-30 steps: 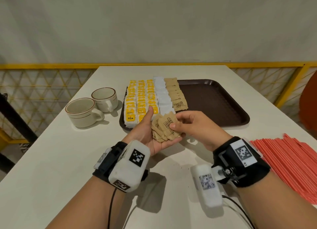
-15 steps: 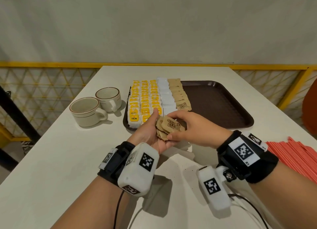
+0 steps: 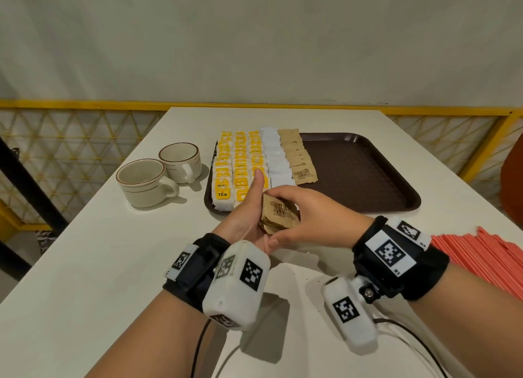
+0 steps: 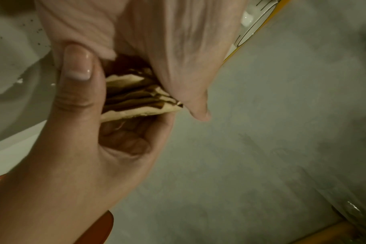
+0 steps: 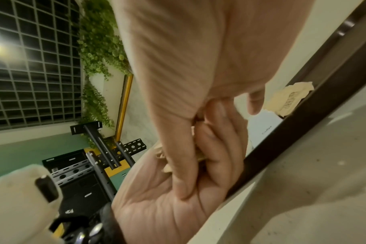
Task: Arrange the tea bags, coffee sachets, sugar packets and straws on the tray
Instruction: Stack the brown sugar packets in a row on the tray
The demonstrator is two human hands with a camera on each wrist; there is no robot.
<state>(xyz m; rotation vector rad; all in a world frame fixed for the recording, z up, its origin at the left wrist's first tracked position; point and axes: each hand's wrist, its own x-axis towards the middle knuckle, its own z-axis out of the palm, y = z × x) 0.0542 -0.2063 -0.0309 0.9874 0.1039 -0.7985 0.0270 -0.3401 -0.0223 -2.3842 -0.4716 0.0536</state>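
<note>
A stack of brown sugar packets (image 3: 278, 214) stands on edge in my left hand (image 3: 249, 216), just in front of the brown tray (image 3: 368, 176). The left palm cups the stack while its thumb points straight up. My right hand (image 3: 308, 216) grips the stack from the right, fingers over the top and thumb under it. The left wrist view shows the packets' edges (image 4: 132, 97) squeezed between both hands. On the tray's left part lie rows of yellow tea bags (image 3: 240, 162), white coffee sachets (image 3: 276, 158) and sugar packets (image 3: 297, 157). Red straws (image 3: 481, 253) lie on the table at the right.
Two cream cups (image 3: 144, 179) (image 3: 181, 159) stand left of the tray on the white table (image 3: 99, 264). The tray's right half is bare. A yellow railing (image 3: 85, 103) runs behind the table, and cables trail from both wrist cameras.
My left hand has turned from palm-up to on edge and the spread packets are squared into a tight stack. My right hand went from pinching the top packet to gripping the whole stack.
</note>
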